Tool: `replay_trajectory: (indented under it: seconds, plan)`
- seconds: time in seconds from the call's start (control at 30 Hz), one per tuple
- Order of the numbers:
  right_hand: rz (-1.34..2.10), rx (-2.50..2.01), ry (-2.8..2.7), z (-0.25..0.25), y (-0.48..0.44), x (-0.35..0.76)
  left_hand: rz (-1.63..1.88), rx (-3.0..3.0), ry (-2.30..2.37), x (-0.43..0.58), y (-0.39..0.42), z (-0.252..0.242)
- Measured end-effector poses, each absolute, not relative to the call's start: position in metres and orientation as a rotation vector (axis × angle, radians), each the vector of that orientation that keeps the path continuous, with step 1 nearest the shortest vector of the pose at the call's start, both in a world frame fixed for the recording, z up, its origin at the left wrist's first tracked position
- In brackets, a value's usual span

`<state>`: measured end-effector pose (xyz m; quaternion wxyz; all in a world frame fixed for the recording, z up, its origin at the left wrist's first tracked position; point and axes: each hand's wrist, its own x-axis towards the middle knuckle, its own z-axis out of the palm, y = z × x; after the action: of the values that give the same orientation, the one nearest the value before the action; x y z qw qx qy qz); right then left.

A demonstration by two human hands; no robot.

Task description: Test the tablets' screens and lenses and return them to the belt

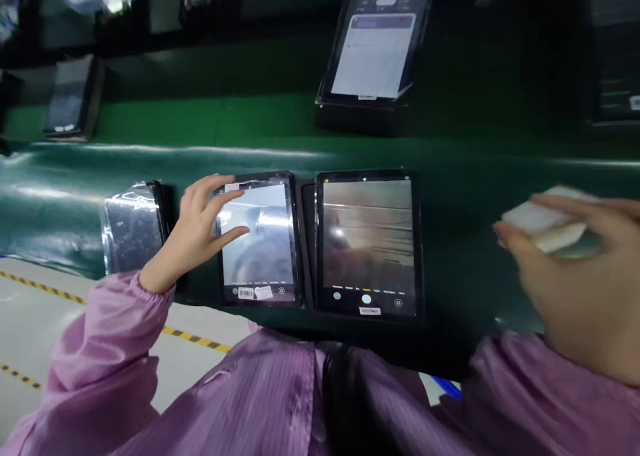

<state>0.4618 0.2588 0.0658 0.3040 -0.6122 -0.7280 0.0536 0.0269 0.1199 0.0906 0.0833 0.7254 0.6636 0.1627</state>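
Two tablets lie side by side on the green belt (465,196) in front of me, both with lit screens. My left hand (197,233) rests on the left edge of the left tablet (260,239), thumb and fingers curled round its side and touching the screen. The right tablet (367,243) shows a camera screen and nothing touches it. My right hand (575,276), blurred by motion, is raised at the right and pinches a white folded cloth or pad (547,219). Both arms wear pink sleeves.
A dark tablet wrapped in shiny film (133,226) lies left of my left hand. Farther back, one lit tablet in a bag (375,46) leans on a stand, and a dark one (70,96) stands at far left. The floor with yellow-black tape (45,289) shows below left.
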Motion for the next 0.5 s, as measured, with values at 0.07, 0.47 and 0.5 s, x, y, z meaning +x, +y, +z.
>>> replay_trajectory:
  seconds: [0.07,0.47,0.5]
  plan:
    - [0.293,-1.694,-1.912,0.054,0.264,0.469,0.257,2.384,1.721,0.031,0.161,0.095]
    - [0.873,-1.31,-1.673,0.015,0.268,0.394,-0.489,2.707,0.891,0.087,0.273,0.113]
    - [0.853,-1.31,-1.682,0.015,0.267,0.394,-0.483,2.711,0.891,0.087,0.273,0.113]
